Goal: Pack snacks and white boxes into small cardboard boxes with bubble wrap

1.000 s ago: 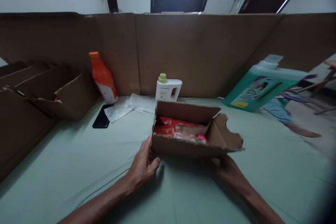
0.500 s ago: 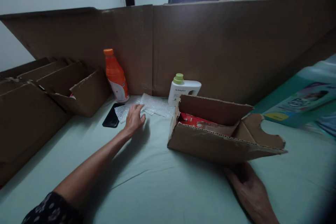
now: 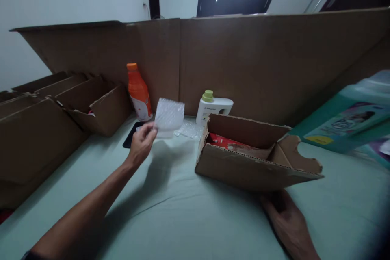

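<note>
Between the thumb and fingers of my left hand (image 3: pixel 143 143) is a piece of bubble wrap (image 3: pixel 170 115), raised above the cloth. More bubble wrap (image 3: pixel 191 130) lies flat behind it, and a black phone (image 3: pixel 131 136) shows partly behind the hand. On the right, an open cardboard box (image 3: pixel 243 170) holds a red packet (image 3: pixel 225 142) low inside. My right hand (image 3: pixel 288 217) is at the underside of the box's near right end, thumb out and fingers curled under it; the fingertips are hidden.
An orange bottle (image 3: pixel 139 93) and a white bottle with a green cap (image 3: pixel 210 107) stand before a cardboard wall (image 3: pixel 243 57). Several cardboard bins (image 3: pixel 112 109) line the left. A large green liquid container (image 3: pixel 344 118) leans at right on the pale green cloth (image 3: pixel 189 219).
My left hand has closed on a piece of bubble wrap and lifted it off the cloth, moving slightly left and toward me. My right hand stays at the box. The view has shifted slightly.
</note>
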`<state>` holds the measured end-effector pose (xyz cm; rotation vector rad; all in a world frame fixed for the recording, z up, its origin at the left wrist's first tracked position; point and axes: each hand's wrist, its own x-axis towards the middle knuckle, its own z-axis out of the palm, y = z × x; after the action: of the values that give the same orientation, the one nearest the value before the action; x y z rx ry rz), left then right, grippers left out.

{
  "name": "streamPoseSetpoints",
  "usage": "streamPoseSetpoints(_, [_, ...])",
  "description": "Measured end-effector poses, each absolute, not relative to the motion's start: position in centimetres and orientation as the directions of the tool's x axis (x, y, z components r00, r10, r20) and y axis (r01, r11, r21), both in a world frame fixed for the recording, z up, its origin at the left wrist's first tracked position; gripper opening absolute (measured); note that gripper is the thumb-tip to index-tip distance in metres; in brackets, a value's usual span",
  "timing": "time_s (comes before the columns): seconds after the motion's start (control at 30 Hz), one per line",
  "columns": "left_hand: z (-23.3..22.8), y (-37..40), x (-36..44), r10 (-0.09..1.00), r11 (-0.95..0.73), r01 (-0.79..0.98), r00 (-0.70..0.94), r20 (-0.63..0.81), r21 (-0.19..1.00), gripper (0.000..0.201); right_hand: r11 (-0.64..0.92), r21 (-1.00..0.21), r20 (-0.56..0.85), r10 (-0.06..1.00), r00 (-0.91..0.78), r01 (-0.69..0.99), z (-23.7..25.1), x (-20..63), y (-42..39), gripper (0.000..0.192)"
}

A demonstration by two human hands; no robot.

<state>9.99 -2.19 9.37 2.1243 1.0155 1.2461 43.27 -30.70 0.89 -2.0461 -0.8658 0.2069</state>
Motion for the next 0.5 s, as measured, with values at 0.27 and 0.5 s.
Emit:
streamPoseSetpoints(0.27, [2.3,-16.9,0.9,0.311,-0.911,0.129,0.839,0.446,0.391,0.032,-0.371,-0.777,0.165,0.659,0.733,0.508,2.5,42.0,-29.7,0.05])
streamPoseSetpoints(0.5, [3.1,-16.2,-3.2,0.396,-0.862,0.256,0.88,0.264,0.439,0.062,-0.459,-0.738,0.139,0.613,0.777,0.494,6.0,40.3,-32.7,0.061])
